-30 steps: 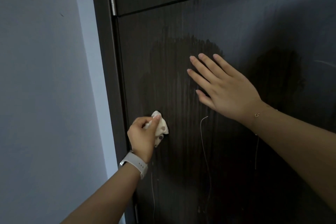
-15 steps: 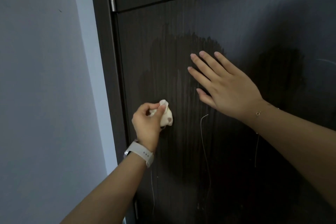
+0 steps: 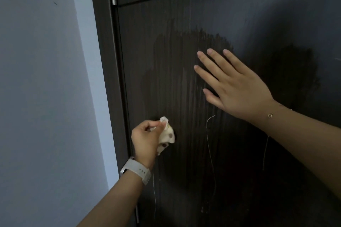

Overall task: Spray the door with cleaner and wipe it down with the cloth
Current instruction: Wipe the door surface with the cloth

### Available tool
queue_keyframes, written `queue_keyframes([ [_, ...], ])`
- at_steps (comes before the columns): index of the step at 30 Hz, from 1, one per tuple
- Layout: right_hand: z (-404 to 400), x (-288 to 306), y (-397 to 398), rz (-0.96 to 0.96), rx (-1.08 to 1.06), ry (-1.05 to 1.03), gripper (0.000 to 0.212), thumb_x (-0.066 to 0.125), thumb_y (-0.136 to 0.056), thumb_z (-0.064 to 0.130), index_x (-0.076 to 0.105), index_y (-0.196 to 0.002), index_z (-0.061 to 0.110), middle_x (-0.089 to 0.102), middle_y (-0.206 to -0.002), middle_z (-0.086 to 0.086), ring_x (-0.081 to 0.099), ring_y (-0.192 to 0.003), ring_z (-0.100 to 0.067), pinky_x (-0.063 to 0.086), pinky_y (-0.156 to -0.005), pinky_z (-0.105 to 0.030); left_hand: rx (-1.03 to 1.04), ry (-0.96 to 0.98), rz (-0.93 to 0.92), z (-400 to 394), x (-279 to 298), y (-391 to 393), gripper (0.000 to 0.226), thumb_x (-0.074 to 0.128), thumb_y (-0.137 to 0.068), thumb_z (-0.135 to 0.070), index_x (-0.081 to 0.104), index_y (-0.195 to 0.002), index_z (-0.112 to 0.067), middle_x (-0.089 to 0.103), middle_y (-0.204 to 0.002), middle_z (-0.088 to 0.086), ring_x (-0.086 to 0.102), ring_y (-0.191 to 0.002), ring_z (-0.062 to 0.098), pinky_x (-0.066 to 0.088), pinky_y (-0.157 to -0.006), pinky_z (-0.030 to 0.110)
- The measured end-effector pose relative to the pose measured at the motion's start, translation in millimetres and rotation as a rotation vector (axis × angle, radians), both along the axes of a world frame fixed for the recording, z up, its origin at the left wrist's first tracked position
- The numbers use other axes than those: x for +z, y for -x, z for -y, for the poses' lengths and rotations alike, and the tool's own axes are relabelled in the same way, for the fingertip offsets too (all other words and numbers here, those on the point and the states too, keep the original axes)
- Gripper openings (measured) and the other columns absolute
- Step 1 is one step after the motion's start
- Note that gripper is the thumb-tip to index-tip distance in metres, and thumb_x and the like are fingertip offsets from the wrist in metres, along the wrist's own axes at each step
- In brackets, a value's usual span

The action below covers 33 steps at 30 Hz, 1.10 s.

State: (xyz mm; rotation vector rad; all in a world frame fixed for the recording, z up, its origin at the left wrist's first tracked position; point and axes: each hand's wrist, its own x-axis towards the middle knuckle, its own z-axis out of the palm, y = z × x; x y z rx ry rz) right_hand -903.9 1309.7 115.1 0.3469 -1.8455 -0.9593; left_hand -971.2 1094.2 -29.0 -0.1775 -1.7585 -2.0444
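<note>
The left hand [image 3: 145, 140] gripped the one cloth [image 3: 167, 135], a small cream rag with brown dots, bunched between thumb and curled fingers and pressed against the dark wood-grain door [image 3: 258, 24] close to its hinge edge. Half a second before, that hand and cloth had been higher on the panel; a second before, they had sat about where they were now. So the cloth had gone up and come back down, one short vertical stroke beside the hinge edge, which I judged to be wiping under way rather than spraying. The right hand [image 3: 234, 86] held nothing; its fingers lay straight and spread, palm flat to the door further from the hinge edge, and it had barely shifted across the three views, most likely bracing the door.

By count: two hands, one cloth, one door, and no spray bottle in sight. Two darker damp patches showed, a large one [image 3: 184, 72] spreading between and above the hands, and a second [image 3: 291, 72] beyond the right hand. Three thin drip lines ran down: one [image 3: 211, 153] below the right palm, one [image 3: 265, 153] under the right wrist, one [image 3: 154, 190] by the watch [image 3: 137, 170] on the left wrist. Those runs and the second patch looked unwiped, so a good share of the wiping seemed left to do.
</note>
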Motion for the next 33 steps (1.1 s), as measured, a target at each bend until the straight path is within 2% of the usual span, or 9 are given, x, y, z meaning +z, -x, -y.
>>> queue_keyframes([
  [2,0.5,-0.5,0.0,-0.001,0.001,0.001,0.062,0.021,-0.103,0.042,0.025,-0.153,0.006,0.016,-0.161,-0.02,0.015,-0.149,-0.035,0.015,-0.122,-0.048,0.026,0.001,0.033,11.9,-9.4,1.7,0.012,0.078,-0.08,-0.014,0.071,-0.077,-0.005,0.07,-0.078,0.011,0.066,-0.073,0.02,0.053,-0.062,0.029],
  [6,1.0,0.6,-0.1,0.016,-0.02,-0.002,0.063,0.021,-0.103,0.043,0.023,-0.154,0.007,0.013,-0.162,-0.019,0.012,-0.15,-0.034,0.014,-0.122,-0.047,-0.007,0.005,0.029,8.8,-3.0,0.4,0.015,0.076,-0.082,-0.014,0.07,-0.08,-0.001,0.066,-0.081,0.013,0.065,-0.061,0.01,0.05,-0.045,0.022],
  [10,1.6,0.5,-1.4,0.037,-0.016,0.02,0.064,0.025,-0.101,0.044,0.025,-0.153,0.007,0.013,-0.162,-0.018,0.011,-0.15,-0.033,0.012,-0.122,-0.047,0.009,0.054,-0.057,-7.3,7.8,2.3,0.013,0.08,-0.08,-0.018,0.071,-0.075,-0.009,0.065,-0.084,0.011,0.064,-0.071,0.017,0.051,-0.046,0.024],
  [15,2.8,1.1,-3.5,0.057,-0.019,0.032,0.063,0.025,-0.102,0.043,0.022,-0.154,0.008,0.011,-0.163,-0.017,0.01,-0.151,-0.032,0.011,-0.123,-0.047,0.015,0.031,0.027,8.2,-12.1,1.1,0.017,0.077,-0.082,-0.017,0.069,-0.076,-0.003,0.066,-0.076,0.013,0.065,-0.061,0.009,0.046,-0.043,0.015],
  [18,2.2,1.1,-3.3,0.057,-0.031,0.033,0.063,0.025,-0.102,0.044,0.021,-0.154,0.008,0.01,-0.163,-0.017,0.009,-0.151,-0.032,0.012,-0.122,-0.047,-0.005,0.027,0.036,11.2,-9.9,3.2,0.018,0.077,-0.082,-0.022,0.071,-0.076,-0.006,0.069,-0.08,0.014,0.069,-0.073,0.026,0.051,-0.045,0.024],
  [23,2.2,0.1,-1.6,0.042,-0.043,0.019,0.063,0.023,-0.103,0.044,0.021,-0.155,0.009,0.01,-0.163,-0.017,0.01,-0.151,-0.032,0.013,-0.122,-0.047,-0.055,0.094,-0.116,-8.2,32.9,1.0,0.015,0.078,-0.081,-0.021,0.07,-0.071,-0.013,0.069,-0.076,0.007,0.067,-0.074,0.022,0.056,-0.061,0.033],
  [26,1.1,-0.1,-1.9,0.035,-0.048,0.016,0.063,0.022,-0.103,0.044,0.02,-0.155,0.009,0.009,-0.163,-0.017,0.009,-0.151,-0.032,0.012,-0.122,-0.047,-0.09,0.041,-0.037,-3.5,18.8,-0.6,0.017,0.076,-0.083,-0.021,0.069,-0.074,-0.008,0.069,-0.073,0.011,0.068,-0.065,0.023,0.053,-0.049,0.029],
  [29,0.9,-0.3,-0.9,0.029,-0.043,0.016,0.064,0.022,-0.103,0.045,0.02,-0.155,0.009,0.009,-0.163,-0.017,0.009,-0.151,-0.032,0.012,-0.122,-0.047,-0.041,0.081,0.049,2.0,-9.6,-4.6,0.019,0.079,-0.08,-0.025,0.071,-0.073,-0.01,0.07,-0.073,0.012,0.07,-0.071,0.028,0.055,-0.056,0.03],
  [33,0.4,-0.6,-0.1,0.02,-0.039,0.008,0.063,0.022,-0.103,0.045,0.019,-0.155,0.008,0.01,-0.163,-0.017,0.01,-0.151,-0.033,0.012,-0.122,-0.047,-0.037,0.029,0.011,1.5,15.6,3.6,0.02,0.078,-0.081,-0.023,0.071,-0.074,-0.007,0.07,-0.074,0.015,0.067,-0.063,0.029,0.052,-0.048,0.031],
])
